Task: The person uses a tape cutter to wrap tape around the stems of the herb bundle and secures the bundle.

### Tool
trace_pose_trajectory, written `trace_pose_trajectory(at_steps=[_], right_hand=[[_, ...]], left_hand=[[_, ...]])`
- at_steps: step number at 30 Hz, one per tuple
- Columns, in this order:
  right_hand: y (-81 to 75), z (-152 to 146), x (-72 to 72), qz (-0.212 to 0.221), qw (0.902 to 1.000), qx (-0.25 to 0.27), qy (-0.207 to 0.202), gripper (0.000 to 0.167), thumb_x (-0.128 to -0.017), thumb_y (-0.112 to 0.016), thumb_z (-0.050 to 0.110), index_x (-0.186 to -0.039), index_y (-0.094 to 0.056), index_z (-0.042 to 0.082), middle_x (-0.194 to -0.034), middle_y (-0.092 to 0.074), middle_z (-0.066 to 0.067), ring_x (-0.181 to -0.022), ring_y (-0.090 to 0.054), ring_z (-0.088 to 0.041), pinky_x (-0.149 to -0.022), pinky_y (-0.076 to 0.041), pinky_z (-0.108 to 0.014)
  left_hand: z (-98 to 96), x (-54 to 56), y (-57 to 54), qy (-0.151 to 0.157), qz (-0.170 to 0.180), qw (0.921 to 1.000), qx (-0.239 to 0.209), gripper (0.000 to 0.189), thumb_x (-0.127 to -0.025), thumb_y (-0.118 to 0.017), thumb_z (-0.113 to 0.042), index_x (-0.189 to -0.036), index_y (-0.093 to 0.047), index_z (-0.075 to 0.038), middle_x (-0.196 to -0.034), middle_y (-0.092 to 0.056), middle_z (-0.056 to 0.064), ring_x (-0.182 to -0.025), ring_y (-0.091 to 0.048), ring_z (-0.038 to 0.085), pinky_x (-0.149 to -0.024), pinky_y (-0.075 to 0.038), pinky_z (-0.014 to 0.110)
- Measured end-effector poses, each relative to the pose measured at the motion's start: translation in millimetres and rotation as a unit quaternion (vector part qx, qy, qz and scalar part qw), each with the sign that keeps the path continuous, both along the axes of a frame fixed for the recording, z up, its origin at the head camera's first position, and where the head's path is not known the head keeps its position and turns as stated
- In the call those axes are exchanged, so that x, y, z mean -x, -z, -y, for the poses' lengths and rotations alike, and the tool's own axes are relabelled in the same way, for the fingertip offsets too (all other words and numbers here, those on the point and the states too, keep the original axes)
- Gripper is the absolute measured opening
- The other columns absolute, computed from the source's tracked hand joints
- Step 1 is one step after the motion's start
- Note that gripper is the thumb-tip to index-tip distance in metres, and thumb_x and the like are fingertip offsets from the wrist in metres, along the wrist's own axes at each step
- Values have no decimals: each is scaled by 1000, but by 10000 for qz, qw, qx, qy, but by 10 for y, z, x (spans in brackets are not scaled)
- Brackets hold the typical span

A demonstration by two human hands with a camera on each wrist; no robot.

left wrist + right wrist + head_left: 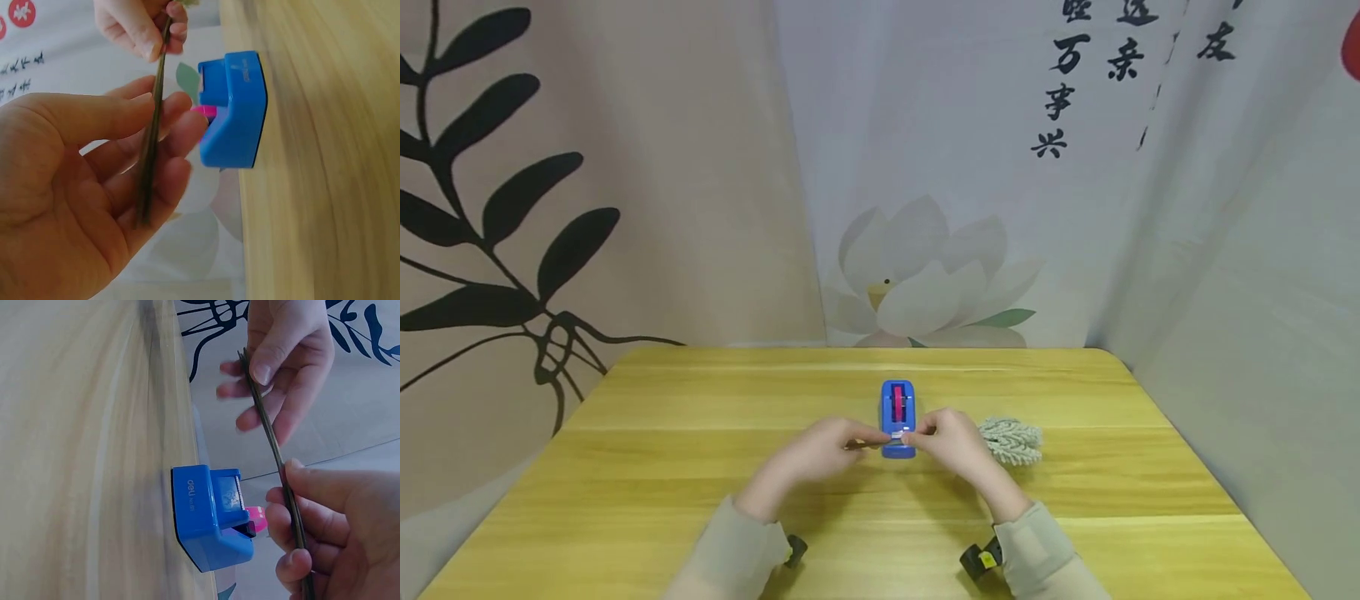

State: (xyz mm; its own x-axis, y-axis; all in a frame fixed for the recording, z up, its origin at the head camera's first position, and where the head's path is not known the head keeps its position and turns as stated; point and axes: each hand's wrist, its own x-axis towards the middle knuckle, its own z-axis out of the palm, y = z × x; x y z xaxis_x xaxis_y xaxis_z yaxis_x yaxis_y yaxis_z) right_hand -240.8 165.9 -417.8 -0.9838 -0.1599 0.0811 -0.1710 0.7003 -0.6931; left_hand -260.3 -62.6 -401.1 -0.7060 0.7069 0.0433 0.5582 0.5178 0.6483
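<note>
Both hands hold a thin bundle of dark stems (pixel 270 428) level over the table. At its bare end, my left hand (pixel 827 446) pinches the stems between thumb and fingers. My right hand (pixel 957 446) grips them further along, thumb on one side and fingers curled on the other. Beyond the right hand the pale green, fluffy leafy head (pixel 1013 442) of the bundle sticks out to the right. A blue tape dispenser (pixel 898 451) with a pink core (pixel 898 403) stands on the table just past the stems, which overlap its near end in the head view.
The wooden table (pixel 662 500) ends at a back edge against a fabric backdrop (pixel 700 208) printed with leaves, a lotus and writing. Black wrist cameras (pixel 977 560) hang under the sleeves, close over the tabletop.
</note>
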Motion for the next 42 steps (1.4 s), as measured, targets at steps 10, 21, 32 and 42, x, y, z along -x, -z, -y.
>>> trace_pose_trajectory(at_steps=[10, 21, 32, 42], right_hand=[[-60, -96, 26, -51, 9987, 237, -456, 15, -91, -68, 17, -83, -74, 6, -77, -66, 1, -67, -51, -14, -60, -44, -30], [-90, -72, 37, -217, 9979, 377, -486, 11, -88, -68, 4, -95, -59, 6, -83, -64, -1, -74, -59, -17, -59, -47, -32], [-41, -67, 44, -335, 9949, 205, -924, 11, -91, -62, 2, -92, -69, 12, -83, -61, 2, -68, -52, -18, -57, -44, -30], [-16, -73, 54, -159, 9948, -144, -992, 14, -92, -57, 7, -97, -69, 8, -84, -63, 0, -65, -48, -13, -56, -41, -28]], left_hand=[[120, 92, 6, -75, 201, 9994, -285, 34, -95, -53, 2, -122, -69, -13, -105, -71, 4, -69, -56, 14, -57, -46, 25], [144, 126, 51, -144, 80, 9993, -341, 33, -94, -57, 2, -119, -71, -14, -103, -72, 7, -50, -37, 6, -48, -39, 22], [163, 120, 74, -345, 90, 9991, -237, 33, -95, -56, 1, -119, -71, -17, -103, -72, 2, -52, -37, 8, -50, -40, 24], [137, 126, 45, -276, -7, 9993, -255, 32, -94, -57, 2, -118, -72, -15, -101, -72, 3, -52, -38, 9, -49, -38, 23]])
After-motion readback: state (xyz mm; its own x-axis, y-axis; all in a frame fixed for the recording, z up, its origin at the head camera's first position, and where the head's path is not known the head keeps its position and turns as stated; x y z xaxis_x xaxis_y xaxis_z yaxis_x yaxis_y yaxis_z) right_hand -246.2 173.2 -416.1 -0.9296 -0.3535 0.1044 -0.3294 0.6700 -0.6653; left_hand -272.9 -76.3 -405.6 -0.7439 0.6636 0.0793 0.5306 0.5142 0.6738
